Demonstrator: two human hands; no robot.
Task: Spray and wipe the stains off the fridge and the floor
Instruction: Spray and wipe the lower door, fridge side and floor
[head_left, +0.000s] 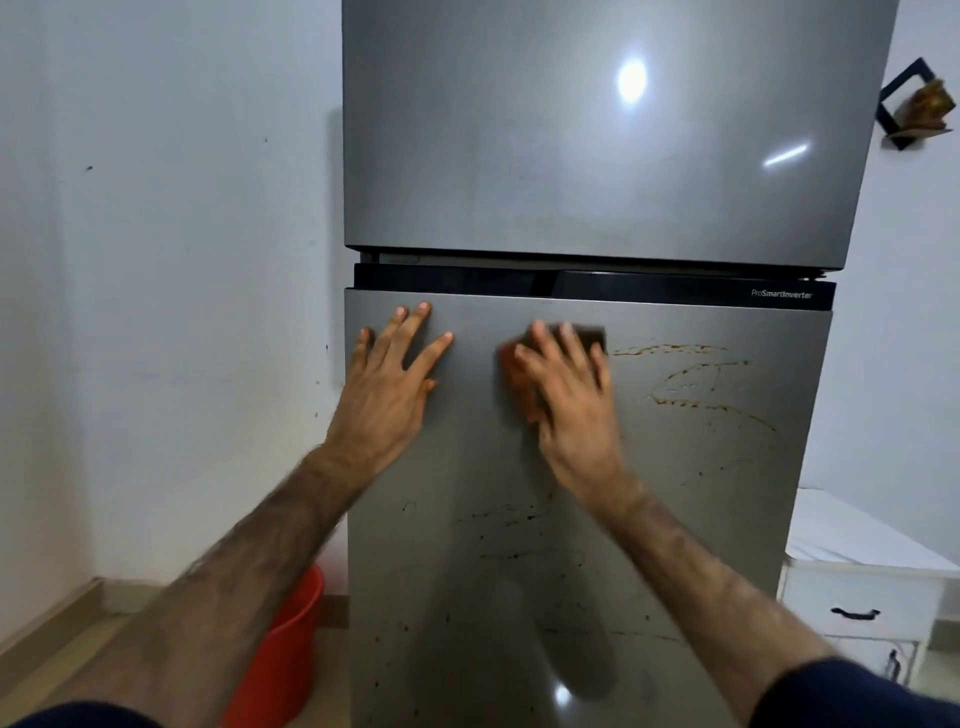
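A grey two-door fridge (597, 171) fills the middle of the head view. Brown stain streaks (696, 384) run across the upper right of its lower door, and dark specks and smears (514, 535) lie lower down. My left hand (389, 384) rests flat on the upper left of the lower door, fingers spread. My right hand (566, 389) presses an orange and dark sponge (519, 384) against the door, just left of the brown streaks; the hand is blurred. No spray bottle is in view.
A red bucket (291, 649) stands on the floor at the fridge's lower left. A white cabinet with a dark drawer handle (857, 587) stands to the right. A black wall shelf (914, 109) hangs at the upper right. A white wall (156, 260) is on the left.
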